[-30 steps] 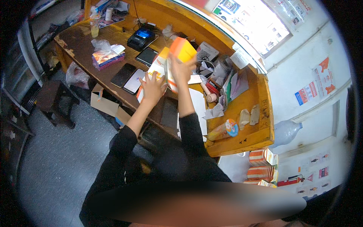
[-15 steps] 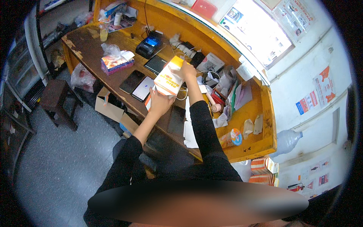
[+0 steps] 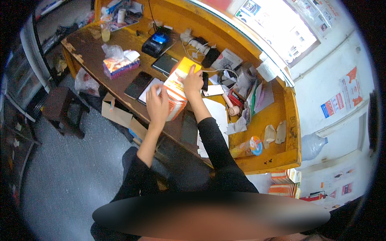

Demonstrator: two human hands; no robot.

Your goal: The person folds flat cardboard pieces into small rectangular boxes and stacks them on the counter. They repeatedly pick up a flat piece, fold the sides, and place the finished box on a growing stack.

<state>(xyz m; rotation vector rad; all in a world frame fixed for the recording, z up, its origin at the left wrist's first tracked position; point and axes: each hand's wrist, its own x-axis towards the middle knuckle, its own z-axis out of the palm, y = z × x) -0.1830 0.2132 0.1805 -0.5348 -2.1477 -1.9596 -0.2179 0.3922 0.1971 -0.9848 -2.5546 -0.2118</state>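
A yellow, white and orange cardboard food box [image 3: 175, 86] is tilted above the desk's front part, its orange-striped side facing towards me. My right hand [image 3: 193, 83] grips its right side, with thumb and fingers on the printed face near the yellow end. Beside the box's left edge is my left hand [image 3: 158, 105], its fingers raised and apart; whether its fingertips touch the cardboard is hard to tell. Partly behind that hand lies a phone with a lit screen [image 3: 148, 91], next to a dark phone [image 3: 138, 85]. A black tablet-like device [image 3: 165, 64] lies beyond the box.
On the brown desk [image 3: 86, 44] stand a tissue pack [image 3: 120, 64], a black printer-like device [image 3: 156, 45] and a drink cup [image 3: 105, 34]. White paper [image 3: 215, 110], a pink handheld fan [image 3: 233, 109] and clutter lie right. A stool [image 3: 65, 108] and open carton [image 3: 116, 112] are left, striped boxes [image 3: 283, 188] lower right.
The box has turned, so its striped side now shows. My left hand has come off its lower end and risen beside its left edge. My right hand has slid slightly down and left.
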